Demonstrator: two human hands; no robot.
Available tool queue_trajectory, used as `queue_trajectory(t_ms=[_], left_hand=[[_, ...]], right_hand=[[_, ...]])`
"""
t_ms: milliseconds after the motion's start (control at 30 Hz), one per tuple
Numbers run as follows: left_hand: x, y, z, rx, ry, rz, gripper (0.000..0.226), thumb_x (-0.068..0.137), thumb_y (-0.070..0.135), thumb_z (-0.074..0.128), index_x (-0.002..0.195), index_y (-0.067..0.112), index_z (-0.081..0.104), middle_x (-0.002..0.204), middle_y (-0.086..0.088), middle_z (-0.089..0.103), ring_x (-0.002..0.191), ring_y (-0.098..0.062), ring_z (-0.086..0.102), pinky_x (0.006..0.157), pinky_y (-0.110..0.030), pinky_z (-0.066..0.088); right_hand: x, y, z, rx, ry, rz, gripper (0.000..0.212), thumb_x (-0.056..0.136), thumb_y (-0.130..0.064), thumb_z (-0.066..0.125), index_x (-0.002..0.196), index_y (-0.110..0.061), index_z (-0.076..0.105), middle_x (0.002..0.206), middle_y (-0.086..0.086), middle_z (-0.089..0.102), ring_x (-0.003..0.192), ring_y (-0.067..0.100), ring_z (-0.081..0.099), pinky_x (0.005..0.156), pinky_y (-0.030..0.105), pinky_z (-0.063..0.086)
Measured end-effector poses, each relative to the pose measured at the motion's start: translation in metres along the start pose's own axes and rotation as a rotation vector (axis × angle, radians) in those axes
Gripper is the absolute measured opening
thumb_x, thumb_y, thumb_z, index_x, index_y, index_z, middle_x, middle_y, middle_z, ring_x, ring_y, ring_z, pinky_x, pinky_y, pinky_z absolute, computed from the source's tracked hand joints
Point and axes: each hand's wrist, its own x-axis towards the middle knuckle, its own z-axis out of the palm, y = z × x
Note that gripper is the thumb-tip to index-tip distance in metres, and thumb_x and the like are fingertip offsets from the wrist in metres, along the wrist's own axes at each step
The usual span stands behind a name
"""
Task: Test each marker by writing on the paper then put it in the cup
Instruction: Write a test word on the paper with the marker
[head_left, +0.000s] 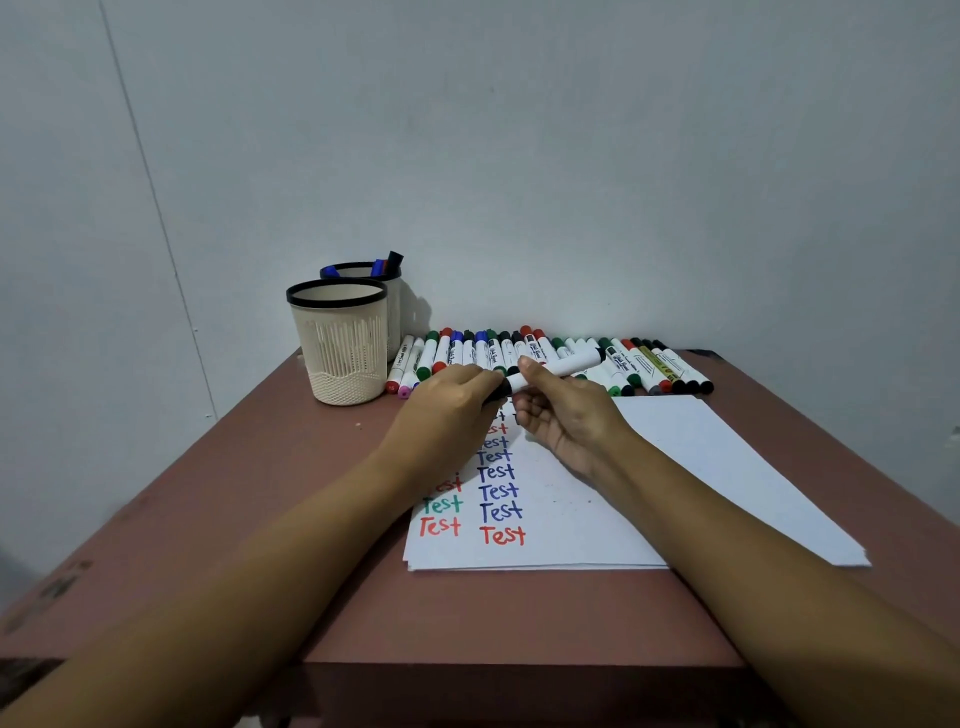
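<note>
the marker (565, 364) is held just above the far end of the paper (701, 467), with the right hand (566, 418) pinching its white barrel and the left hand (452, 400) curled round the black cap end. it is probably light, stiff and slick (smooth plastic), so it is best gripped mid-barrel. the cup (340, 353) stands to the left on the desk (260, 493).

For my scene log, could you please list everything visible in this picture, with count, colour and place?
held marker: one, white barrel, black cap, above the paper
marker row: many, white with red, green, blue or black caps, along the table's far edge
near cup: one, cream, black rim, far left of the table
far cup: one, cream, blue rim, behind the near cup, holding a few markers
paper: white stack, "Test" in red, green, blue, centre
table: one, reddish brown
left hand: grips the cap end
right hand: holds the barrel
</note>
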Motion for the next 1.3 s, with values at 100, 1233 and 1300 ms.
queue_trajectory(t_ms=[100, 1233, 1300], left_hand=[[0.003, -0.001, -0.004, -0.119, 0.002, -0.055, 0.025, 0.082, 0.013, 0.064, 0.102, -0.001, 0.069, 0.082, -0.014, 0.069, 0.068, -0.026, 0.064, 0.059, -0.031, 0.052], [0.098, -0.147, -0.075, 0.095, -0.131, -0.742, 0.043, 0.088, 0.007, 0.049, 0.131, 0.009, 0.043, 0.110, -0.017, 0.060, 0.094, -0.031, 0.058, 0.077, -0.036, 0.046], [0.096, -0.149, -0.068, 0.089, -0.150, -0.750, 0.043, 0.087, 0.006, 0.049, 0.130, 0.010, 0.046, 0.113, -0.016, 0.059, 0.096, -0.029, 0.057, 0.077, -0.034, 0.044]], right_hand=[[0.000, -0.005, 0.000, -0.054, -0.021, -0.016, 0.020, 0.088, -0.018, 0.066, 0.076, -0.002, 0.062, 0.055, 0.005, 0.057, 0.044, 0.008, 0.053, 0.047, 0.017, 0.050], [0.021, 0.017, -0.026, -1.458, 0.111, -0.489, 0.030, 0.098, -0.025, 0.043, 0.112, -0.012, 0.066, 0.106, 0.007, 0.058, 0.090, 0.020, 0.055, 0.073, 0.028, 0.043], [0.021, 0.016, -0.026, -1.473, 0.112, -0.492, 0.030, 0.098, -0.026, 0.043, 0.112, -0.012, 0.066, 0.105, 0.007, 0.058, 0.092, 0.020, 0.054, 0.075, 0.029, 0.044]])
